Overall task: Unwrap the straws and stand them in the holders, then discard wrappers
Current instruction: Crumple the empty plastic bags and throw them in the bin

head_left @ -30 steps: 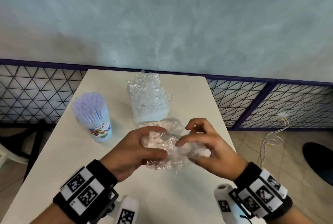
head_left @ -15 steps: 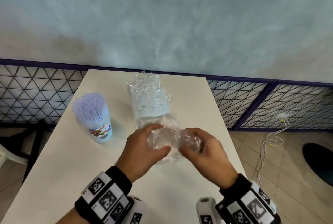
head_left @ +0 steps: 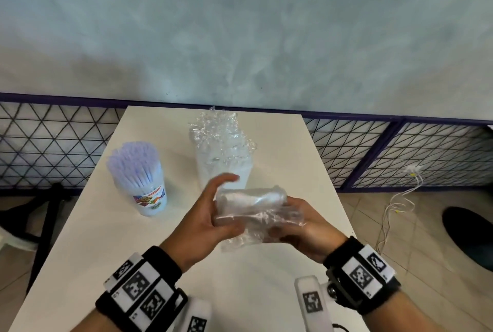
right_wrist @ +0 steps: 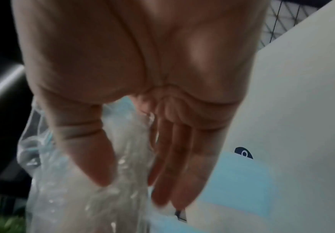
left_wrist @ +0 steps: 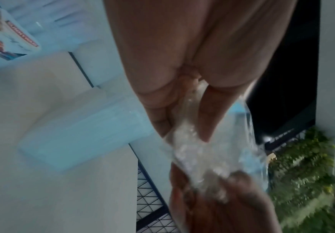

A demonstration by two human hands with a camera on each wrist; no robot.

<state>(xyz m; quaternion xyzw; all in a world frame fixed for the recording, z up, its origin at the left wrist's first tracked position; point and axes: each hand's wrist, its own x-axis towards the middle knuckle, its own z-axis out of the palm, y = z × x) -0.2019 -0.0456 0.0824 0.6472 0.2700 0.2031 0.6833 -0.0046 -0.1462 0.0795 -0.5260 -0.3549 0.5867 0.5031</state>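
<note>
Both hands hold a crumpled clear plastic wrapper above the white table. My left hand grips its left end, thumb below and fingers curved over the top. My right hand pinches its right end between thumb and fingers. The wrapper shows blurred between both hands in the left wrist view, and the wrapper hangs under the thumb in the right wrist view. A holder packed with upright white-blue straws stands at the left. Another container with crinkled clear plastic on top stands behind the hands.
Black wire-mesh fencing with a purple rail runs behind the table on both sides. A white cable lies on the tiled floor at the right, near a dark round object. A dark chair stands at the left.
The hands have squeezed the loose wrapper together and rolled it into a tighter bundle. The left hand has turned to cup its end; both wrists have shifted slightly.
</note>
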